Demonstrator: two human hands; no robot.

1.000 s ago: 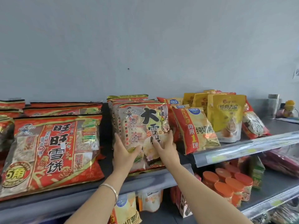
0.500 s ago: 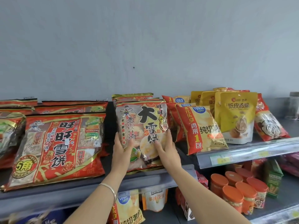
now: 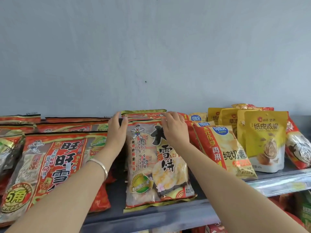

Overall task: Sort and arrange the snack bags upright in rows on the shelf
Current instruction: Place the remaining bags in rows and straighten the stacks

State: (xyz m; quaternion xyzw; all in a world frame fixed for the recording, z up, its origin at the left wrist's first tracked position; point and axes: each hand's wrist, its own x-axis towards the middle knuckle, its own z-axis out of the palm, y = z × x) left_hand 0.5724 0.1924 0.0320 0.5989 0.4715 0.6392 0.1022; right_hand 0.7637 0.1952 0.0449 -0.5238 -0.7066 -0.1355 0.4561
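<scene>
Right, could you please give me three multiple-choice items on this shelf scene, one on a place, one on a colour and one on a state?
1. Where are the left hand and right hand? A) on the lower shelf B) at the top of the middle row of bags C) on the far-left bags
2. What colour is the walnut pouch? A) green B) blue C) yellow
3. How is the front rice-cracker bag? A) upright on the shelf B) flat, face down C) lifted clear
Answers: 1 B, both touch those bag tops; 2 C, its front is plainly yellow; 3 A, its base sits on the shelf.
</scene>
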